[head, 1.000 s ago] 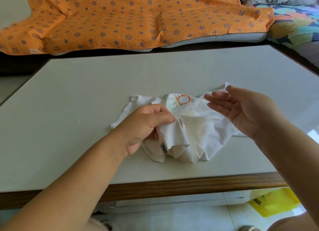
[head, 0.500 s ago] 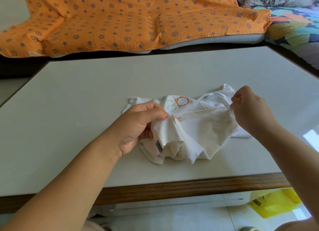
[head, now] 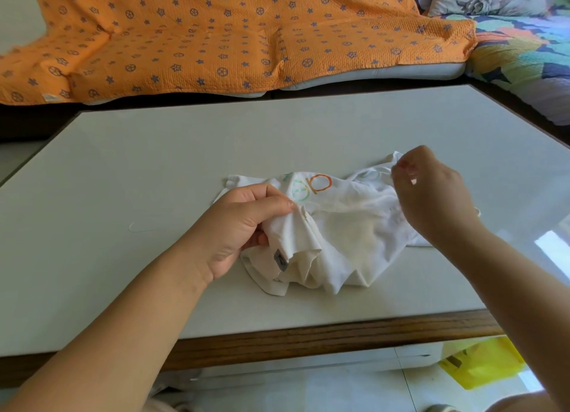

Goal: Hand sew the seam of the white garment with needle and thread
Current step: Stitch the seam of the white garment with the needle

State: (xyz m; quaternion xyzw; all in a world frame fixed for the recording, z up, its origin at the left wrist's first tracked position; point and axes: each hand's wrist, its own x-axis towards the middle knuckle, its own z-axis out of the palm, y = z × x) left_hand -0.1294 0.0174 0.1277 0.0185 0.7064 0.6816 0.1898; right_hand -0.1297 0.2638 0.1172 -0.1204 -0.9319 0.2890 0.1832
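Pinching garment (head: pixel 348 233): left hand (head: pixel 237 226); right hand (head: pixel 431 196) blurred.

The white garment (head: pixel 345 226) is soft, matt, creased cloth on a smooth, faintly glossy table (head: pixel 185 171) edged in grained wood.

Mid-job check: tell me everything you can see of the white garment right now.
The white garment is small, thin, soft-looking cloth, crumpled on the pale table. Orange and green printed letters show on top; a grey tag sits on its near-left fold. The left hand pinches a raised fold beside the letters. The right hand, fingertips pinched, is over its right end; what it pinches cannot be made out.
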